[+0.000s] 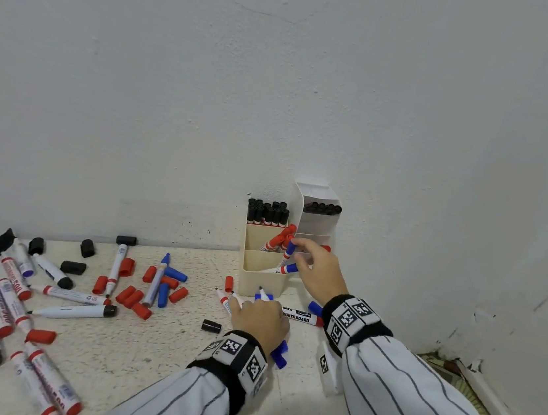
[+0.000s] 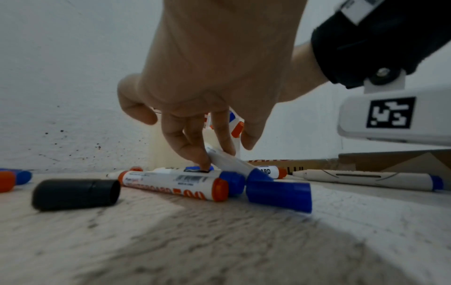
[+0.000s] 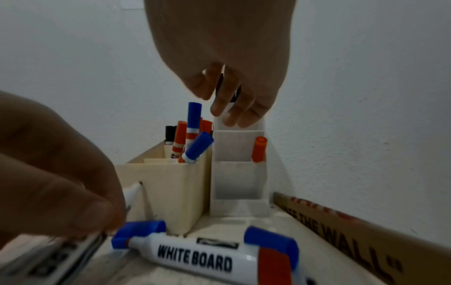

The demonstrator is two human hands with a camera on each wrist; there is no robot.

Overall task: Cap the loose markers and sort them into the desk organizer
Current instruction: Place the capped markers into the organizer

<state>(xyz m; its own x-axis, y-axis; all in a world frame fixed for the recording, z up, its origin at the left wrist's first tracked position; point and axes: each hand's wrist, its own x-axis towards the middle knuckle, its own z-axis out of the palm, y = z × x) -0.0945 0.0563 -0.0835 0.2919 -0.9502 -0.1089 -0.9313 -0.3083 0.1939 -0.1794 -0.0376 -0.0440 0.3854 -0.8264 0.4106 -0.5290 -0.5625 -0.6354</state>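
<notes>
Beige desk organizer (image 1: 261, 274) sits just ahead of both hands, colours grouped by compartment. Right hand (image 1: 318, 269) looks relaxed, fingertips beside a capped blue marker (image 1: 290, 249) standing inside. Left hand (image 1: 260, 319) pinches an uncapped marker (image 2: 229, 161) off the desk, probably for capping.

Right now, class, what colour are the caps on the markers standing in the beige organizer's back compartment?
Black caps, clearest in the head view.

We see soft, even, dimmish light on the wall (image 1: 280, 87) in the head view, edges bowed. Wrist views blur near things: the left hand (image 3: 48, 173) at 9 o'clock, shadowed tabletop (image 2: 219, 250) at 6.
</notes>
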